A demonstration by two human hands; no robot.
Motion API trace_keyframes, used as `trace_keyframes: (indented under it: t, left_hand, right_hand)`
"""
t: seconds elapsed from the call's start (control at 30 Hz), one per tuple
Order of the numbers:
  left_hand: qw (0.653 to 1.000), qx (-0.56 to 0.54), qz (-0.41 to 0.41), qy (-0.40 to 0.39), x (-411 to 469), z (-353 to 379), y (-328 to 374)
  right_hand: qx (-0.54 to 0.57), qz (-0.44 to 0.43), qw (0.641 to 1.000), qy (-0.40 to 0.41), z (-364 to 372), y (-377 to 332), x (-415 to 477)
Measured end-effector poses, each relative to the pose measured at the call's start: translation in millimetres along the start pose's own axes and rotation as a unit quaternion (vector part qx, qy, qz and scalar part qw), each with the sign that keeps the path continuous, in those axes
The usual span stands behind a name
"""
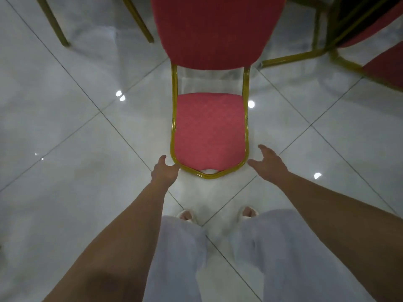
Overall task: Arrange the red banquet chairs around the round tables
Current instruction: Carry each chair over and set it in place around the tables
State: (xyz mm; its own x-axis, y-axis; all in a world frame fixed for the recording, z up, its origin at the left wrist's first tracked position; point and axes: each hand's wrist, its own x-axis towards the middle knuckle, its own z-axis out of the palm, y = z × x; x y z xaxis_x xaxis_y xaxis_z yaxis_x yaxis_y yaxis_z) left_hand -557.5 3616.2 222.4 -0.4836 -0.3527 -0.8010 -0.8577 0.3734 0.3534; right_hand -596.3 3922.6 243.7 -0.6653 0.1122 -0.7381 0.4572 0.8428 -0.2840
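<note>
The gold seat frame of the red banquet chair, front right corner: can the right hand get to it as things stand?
Probably yes. The right hand is open and close beside that corner of the gold seat frame, apart from it, with nothing between them.

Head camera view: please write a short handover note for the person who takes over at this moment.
Left hand: at the front left corner of the gold frame of the red chair; grip unclear.
Right hand: open, beside the front right corner, apparently not touching.
The chair stands on the tile floor, seat toward the person. Other red chairs top right. No round table in view.
Done: unclear. Left: grip this chair, place it at a table.
</note>
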Motion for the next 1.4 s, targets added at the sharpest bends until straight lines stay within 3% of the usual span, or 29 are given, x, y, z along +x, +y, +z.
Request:
trace_keyframes:
  t: [0.2,0.43,0.77,0.93,1.07,1.23,1.4]
  left_hand:
    - [0.985,-0.165,-0.035,0.024,137.1,59.0,-27.4]
    - [0.960,-0.260,-0.085,0.051,250.8,108.6,-55.2]
    - [0.960,-0.273,-0.058,0.022,246.8,114.5,-65.9]
    - [0.935,-0.352,-0.046,-0.010,258.3,114.2,-58.4]
    - [0.941,-0.329,-0.076,-0.024,218.9,84.9,-55.9]
    - [0.981,-0.147,-0.125,0.018,105.8,20.2,-37.2]
    - [0.989,-0.011,-0.141,-0.031,-34.4,-58.8,-12.9]
  right_hand:
    - [0.238,0.048,0.970,0.025,80.4,17.8,133.2]
    - [0.428,0.186,0.881,0.080,142.4,45.7,250.2]
    - [0.459,0.181,0.867,0.064,144.7,53.0,255.4]
    - [0.503,0.163,0.849,0.012,144.1,62.4,268.4]
    - [0.494,0.168,0.853,-0.005,120.4,62.7,227.7]
    - [0.462,0.207,0.861,-0.053,66.6,38.7,95.5]
    - [0.381,0.229,0.896,0.003,-4.0,16.6,-38.4]
